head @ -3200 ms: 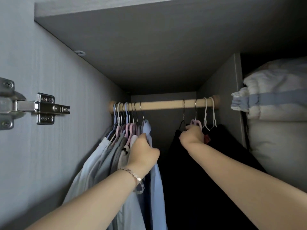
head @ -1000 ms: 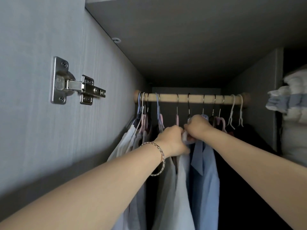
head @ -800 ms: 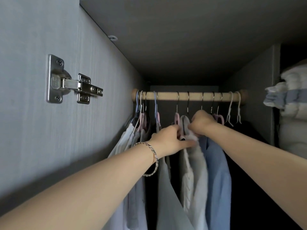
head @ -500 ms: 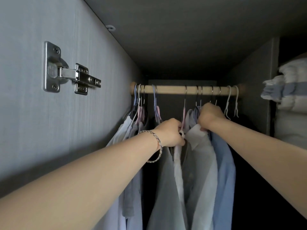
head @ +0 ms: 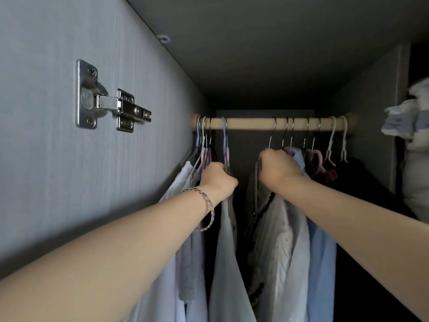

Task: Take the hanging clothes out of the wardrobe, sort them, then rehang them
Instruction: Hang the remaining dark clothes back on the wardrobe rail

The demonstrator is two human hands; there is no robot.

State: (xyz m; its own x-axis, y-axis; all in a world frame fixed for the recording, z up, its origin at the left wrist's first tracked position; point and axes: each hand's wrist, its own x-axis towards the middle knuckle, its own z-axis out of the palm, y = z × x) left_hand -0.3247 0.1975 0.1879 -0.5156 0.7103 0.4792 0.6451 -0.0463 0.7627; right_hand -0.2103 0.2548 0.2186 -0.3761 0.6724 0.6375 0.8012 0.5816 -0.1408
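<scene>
1. Clothes [head: 285, 240]: on rail [head: 250, 123], centre frame, two groups.
2. Left hand [head: 217, 180]: fingers [head: 220, 168] curled round hanger neck [head: 225, 152], left group.
3. Right hand [head: 277, 168]: fingers gripping right group's hangers [head: 291, 150].
4. Advice: lift hooks [head: 274, 133] clear of rail first.

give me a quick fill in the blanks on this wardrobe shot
The bracelet is on the ___ wrist.
At the ___ end of the wooden rail hang two white hangers.
The gap in the clothes lies ___ the left hand and the right hand.
The metal hinge is on the ___ wall.

Missing: left; right; between; left
</scene>
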